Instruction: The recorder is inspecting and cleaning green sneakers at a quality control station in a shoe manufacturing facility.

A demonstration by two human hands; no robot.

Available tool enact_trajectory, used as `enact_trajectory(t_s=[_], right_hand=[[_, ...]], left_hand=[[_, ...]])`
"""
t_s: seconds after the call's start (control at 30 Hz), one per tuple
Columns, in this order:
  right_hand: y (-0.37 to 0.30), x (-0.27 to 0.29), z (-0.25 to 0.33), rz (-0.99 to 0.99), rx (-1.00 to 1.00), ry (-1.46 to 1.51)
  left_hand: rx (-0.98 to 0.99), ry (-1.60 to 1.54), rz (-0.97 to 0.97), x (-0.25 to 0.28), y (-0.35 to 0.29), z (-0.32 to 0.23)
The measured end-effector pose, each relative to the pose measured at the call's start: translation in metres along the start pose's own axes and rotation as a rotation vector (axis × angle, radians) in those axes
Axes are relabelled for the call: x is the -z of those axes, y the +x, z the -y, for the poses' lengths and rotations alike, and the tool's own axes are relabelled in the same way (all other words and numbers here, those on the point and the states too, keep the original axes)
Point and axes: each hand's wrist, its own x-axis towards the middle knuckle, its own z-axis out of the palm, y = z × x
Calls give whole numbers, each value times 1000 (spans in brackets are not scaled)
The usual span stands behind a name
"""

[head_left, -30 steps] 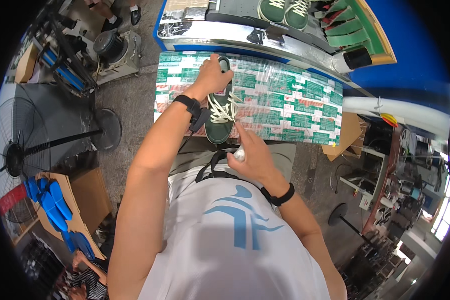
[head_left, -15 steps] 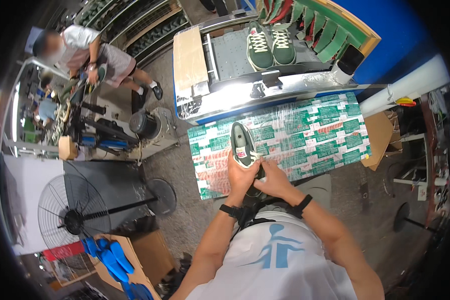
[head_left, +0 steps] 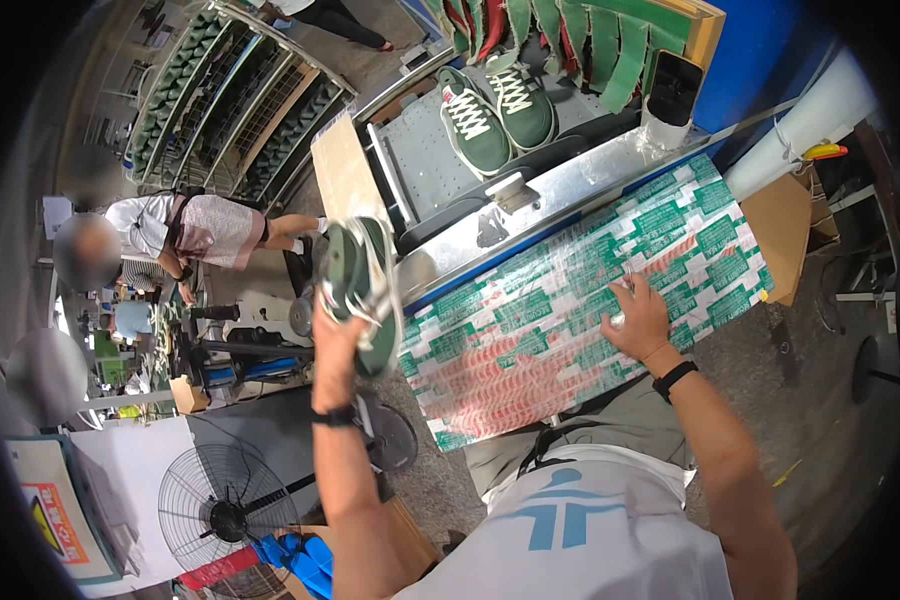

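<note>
My left hand (head_left: pixel 336 335) is closed round a green sneaker (head_left: pixel 378 345) with white laces, raised off to the left of the wrapped board. Motion smears the sneaker, and I cannot tell whether a second one is in the same grip. Over the right half of the board (head_left: pixel 530 350), which has a green, white and red printed covering, is my right hand (head_left: pixel 642 318). Its fingers are curled in, with a small pale, shiny bit at them that is too small to name. Two green sneakers (head_left: pixel 492 118) with cream laces stand side by side on the grey machine bed beyond.
A metal rail (head_left: pixel 560 190) edges the machine in front of me. Green and red flaps (head_left: pixel 570 45) hang at its far end. A standing fan (head_left: pixel 225 520) is at the lower left. Another person (head_left: pixel 205 230) stands at the left, near a shoe rack (head_left: pixel 230 110).
My left hand has swung the sneaker leftward off the board. My right hand has parted from it and moved right, over the board. The whole view has turned.
</note>
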Motion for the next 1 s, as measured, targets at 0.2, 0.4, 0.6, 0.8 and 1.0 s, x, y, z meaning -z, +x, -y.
enact_trajectory(t_s=[0.2,0.4,0.6,0.8,1.0], right_hand=[[0,-11,-4,-181,73,-5],[3,-11,-7,-194,74,8],[6,-9,-8,-187,90,29],[8,-7,-9,-209,42,29],[6,-11,-11,-217,67,35]], left_hand=[[-176,590,251,26,212,26],[20,902,89,-9,272,19],[-206,608,-9,-198,296,19],[201,229,56,-286,355,33],[273,-273,136,-243,336,9]])
